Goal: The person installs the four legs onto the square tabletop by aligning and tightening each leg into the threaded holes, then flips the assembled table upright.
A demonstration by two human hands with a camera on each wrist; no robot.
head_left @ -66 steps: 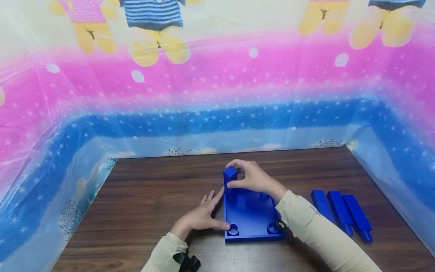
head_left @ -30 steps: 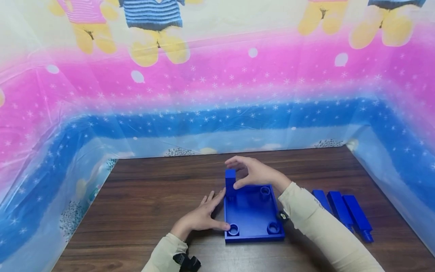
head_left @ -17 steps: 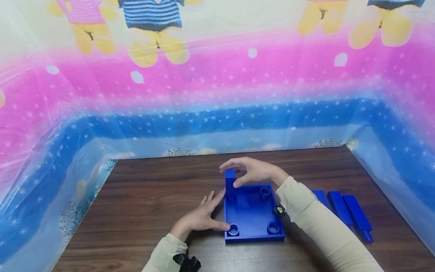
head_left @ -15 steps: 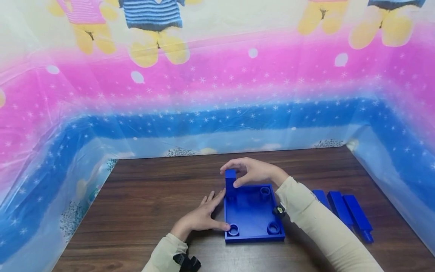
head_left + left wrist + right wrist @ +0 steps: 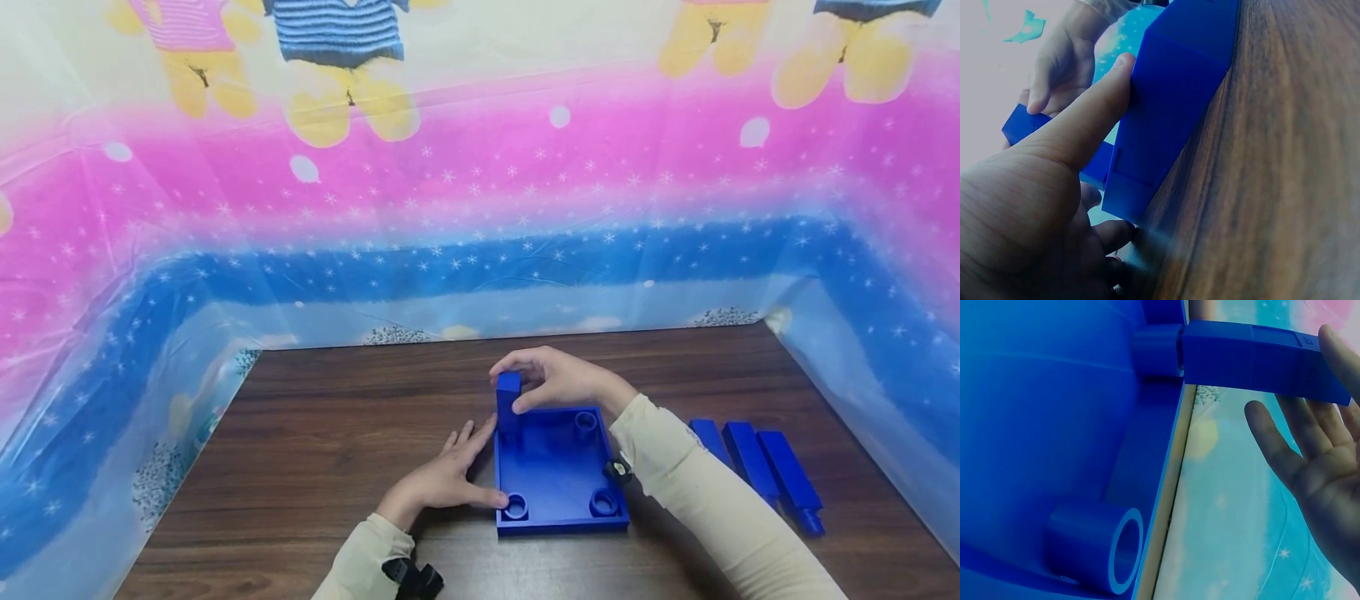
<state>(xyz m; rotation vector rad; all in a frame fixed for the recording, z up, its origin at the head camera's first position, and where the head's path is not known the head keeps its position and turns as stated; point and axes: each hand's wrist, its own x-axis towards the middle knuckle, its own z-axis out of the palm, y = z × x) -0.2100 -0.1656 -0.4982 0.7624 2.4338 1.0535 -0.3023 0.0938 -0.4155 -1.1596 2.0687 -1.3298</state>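
Note:
A square blue base with a raised rim (image 5: 555, 529) lies on the table, a round socket at each corner. On its far left socket stands a square blue leg (image 5: 508, 408), upright. My right hand (image 5: 566, 379) pinches this leg near the top, thumb on the near side and fingers behind. In the right wrist view the leg (image 5: 1229, 356) meets its socket (image 5: 1160, 350) with a thin seam between them. My left hand (image 5: 442, 482) is spread along the base's left side, its thumb touching the rim by the near left socket (image 5: 515, 506).
Three more blue legs lie side by side at the right, the outer one (image 5: 787, 475) showing a threaded end; my right sleeve (image 5: 697, 492) partly covers the others. The wooden table (image 5: 337, 417) is bordered by a patterned cloth (image 5: 480, 258) at the back and sides.
My right hand loosened from the leg, reached round it again and now pinches it. The leg's top has turned a little. My left hand and the base have stayed put.

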